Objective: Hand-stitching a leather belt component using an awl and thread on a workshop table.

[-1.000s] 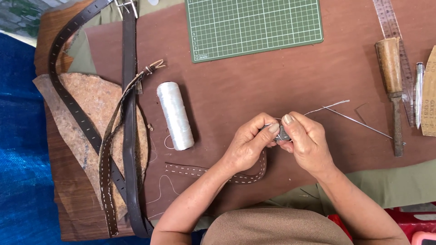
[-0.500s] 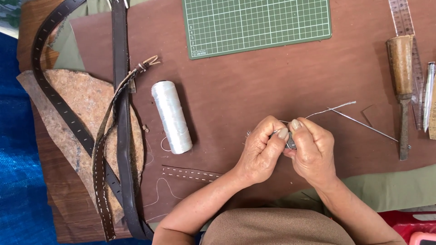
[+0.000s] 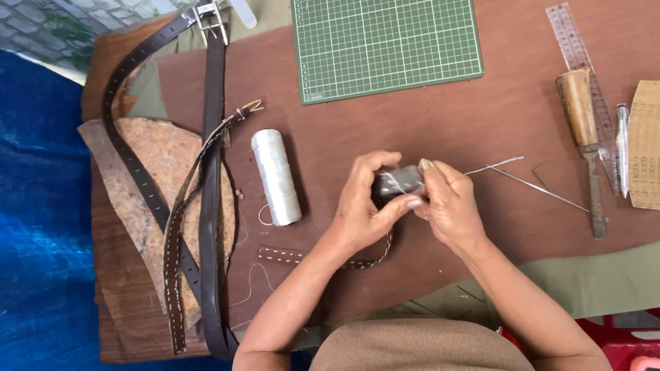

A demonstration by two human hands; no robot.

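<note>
At the bottom centre of the frame I see both forearms rising to meet just right of centre. The left hand (image 3: 361, 206) and right hand (image 3: 447, 209) are closed together on a small dark leather piece (image 3: 399, 182), fingers (image 3: 402, 203) curled tight around it with no gap visible; half a second ago the same grip showed only a small metal-looking item, and the piece now sits more exposed between the thumbs. I judge the work has been turned in the grip. A stitched strap (image 3: 323, 260) trails from under the left hand toward lower centre, resting on the table (image 3: 440, 117). White thread (image 3: 495, 165) and a long needle (image 3: 543, 191) run out rightward, just beside the right hand. Left of the hands lies a white thread spool (image 3: 275, 176). Further left, dark belts (image 3: 210, 206) cross a cork-like sheet (image 3: 151, 172). At the right edge lies a wooden-handled awl (image 3: 583, 137). At upper centre is a green cutting mat (image 3: 385, 45), with a clear ruler (image 3: 574, 41) at upper right.
</note>
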